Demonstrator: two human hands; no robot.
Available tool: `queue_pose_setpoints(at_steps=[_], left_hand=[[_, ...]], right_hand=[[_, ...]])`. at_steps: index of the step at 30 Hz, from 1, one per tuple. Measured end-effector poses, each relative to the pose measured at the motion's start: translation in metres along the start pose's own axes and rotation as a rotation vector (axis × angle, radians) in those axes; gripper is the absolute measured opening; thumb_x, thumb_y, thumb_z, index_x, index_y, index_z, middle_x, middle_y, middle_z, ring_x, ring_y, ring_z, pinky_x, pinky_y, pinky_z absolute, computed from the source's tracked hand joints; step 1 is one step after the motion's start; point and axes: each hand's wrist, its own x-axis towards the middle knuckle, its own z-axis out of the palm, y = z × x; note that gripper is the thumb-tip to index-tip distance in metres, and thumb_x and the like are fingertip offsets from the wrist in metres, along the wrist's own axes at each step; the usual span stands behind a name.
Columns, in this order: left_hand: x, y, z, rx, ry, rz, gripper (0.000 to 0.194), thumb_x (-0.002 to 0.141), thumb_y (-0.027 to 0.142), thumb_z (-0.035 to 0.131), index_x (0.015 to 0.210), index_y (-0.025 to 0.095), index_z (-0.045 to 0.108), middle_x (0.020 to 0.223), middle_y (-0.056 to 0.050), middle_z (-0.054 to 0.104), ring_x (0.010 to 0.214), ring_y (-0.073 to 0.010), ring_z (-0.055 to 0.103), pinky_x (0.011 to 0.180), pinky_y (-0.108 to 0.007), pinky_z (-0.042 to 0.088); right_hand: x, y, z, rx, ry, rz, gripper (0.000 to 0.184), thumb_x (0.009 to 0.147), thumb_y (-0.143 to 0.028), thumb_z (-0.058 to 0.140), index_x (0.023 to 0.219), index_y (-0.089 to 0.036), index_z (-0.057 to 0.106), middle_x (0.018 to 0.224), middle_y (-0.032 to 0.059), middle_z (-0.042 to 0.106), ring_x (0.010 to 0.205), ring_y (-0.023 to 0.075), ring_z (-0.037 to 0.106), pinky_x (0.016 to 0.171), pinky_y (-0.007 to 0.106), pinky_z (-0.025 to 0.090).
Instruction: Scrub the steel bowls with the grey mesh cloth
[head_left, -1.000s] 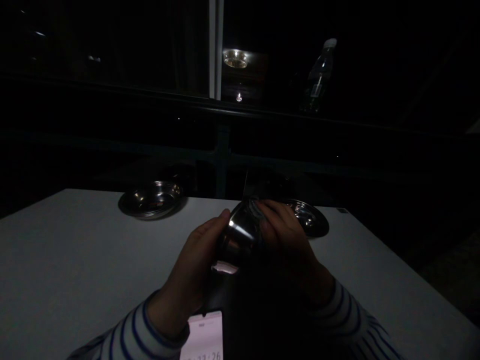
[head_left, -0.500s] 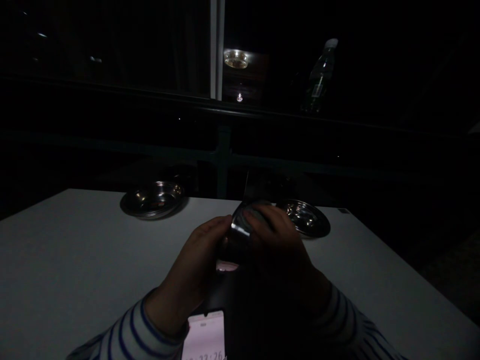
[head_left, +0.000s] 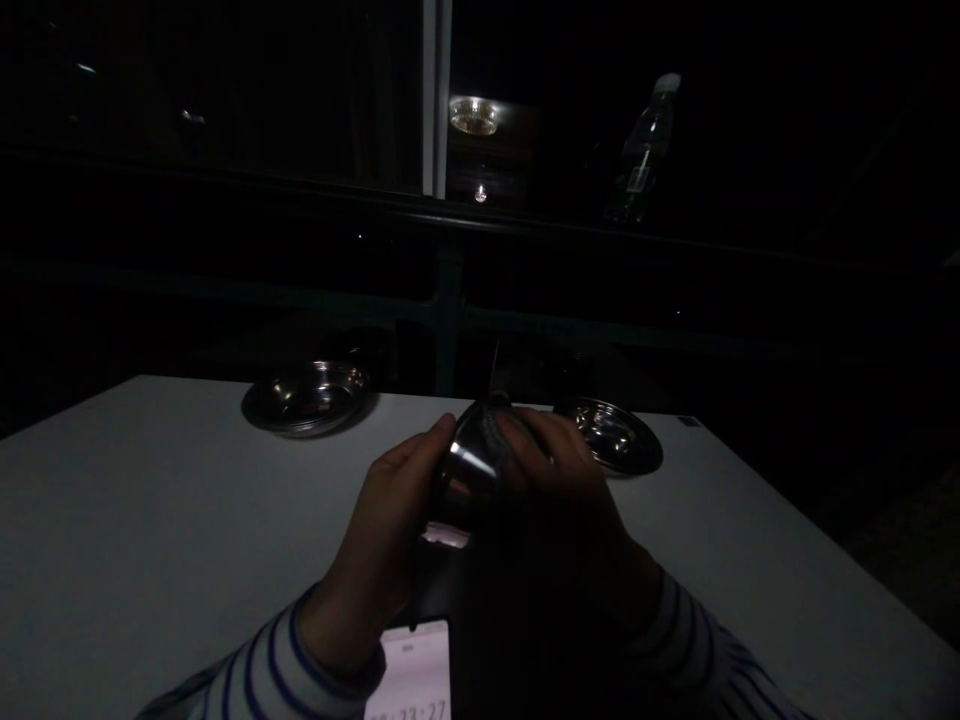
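Between my hands is a shiny metal bowl, tilted, its curved side catching light. My left hand grips the bowl's left side, with the thumb up along it. Over the bowl's upper right side my right hand lies with bent fingers. A greyish, rough-looking patch shows under those fingertips; the dark hides what it is. Most of my right palm and the bowl's lower right are in deep shadow. Below the bowl, near my left wrist, lies a phone with a lit screen showing a running time.
On the white table, a metal dish stands at the back left and another metal dish at the back right, close behind my right hand. A plastic bottle stands beyond the table, by the dark window.
My left hand has shifted slightly left and the bowl has turned, so more of its shiny side shows. My right fingers have moved a little over it. The phone's time has advanced.
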Motion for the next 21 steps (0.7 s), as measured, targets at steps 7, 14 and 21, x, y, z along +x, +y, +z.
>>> queue_pose_setpoints(at_steps=[7, 14, 21], left_hand=[[0.004, -0.001, -0.001, -0.019, 0.056, 0.078, 0.023, 0.069, 0.037, 0.065, 0.066, 0.015, 0.059, 0.058, 0.002, 0.062, 0.051, -0.0104, 0.054, 0.051, -0.021, 0.040], [-0.001, -0.001, 0.001, -0.003, 0.036, 0.004, 0.026, 0.071, 0.042, 0.062, 0.068, 0.016, 0.060, 0.053, 0.002, 0.060, 0.048, -0.0122, 0.054, 0.050, -0.023, 0.040], [0.005, -0.002, -0.005, 0.012, 0.028, 0.071, 0.026, 0.069, 0.041, 0.064, 0.066, 0.016, 0.060, 0.057, 0.001, 0.060, 0.051, -0.0113, 0.054, 0.050, -0.022, 0.040]], right_hand=[[-0.006, -0.019, 0.008, 0.012, 0.051, -0.238, 0.034, 0.085, -0.032, 0.044, 0.117, -0.021, 0.049, 0.119, 0.0074, 0.052, 0.110, 0.0233, 0.043, 0.086, 0.042, 0.037], [-0.002, -0.010, -0.001, 0.007, 0.052, -0.062, 0.034, 0.087, -0.032, 0.042, 0.116, -0.018, 0.052, 0.117, 0.0114, 0.051, 0.106, 0.0249, 0.044, 0.084, 0.041, 0.040], [-0.007, -0.015, 0.005, 0.016, 0.065, -0.165, 0.034, 0.084, -0.032, 0.048, 0.116, -0.022, 0.052, 0.117, 0.0071, 0.054, 0.107, 0.0234, 0.045, 0.086, 0.041, 0.038]])
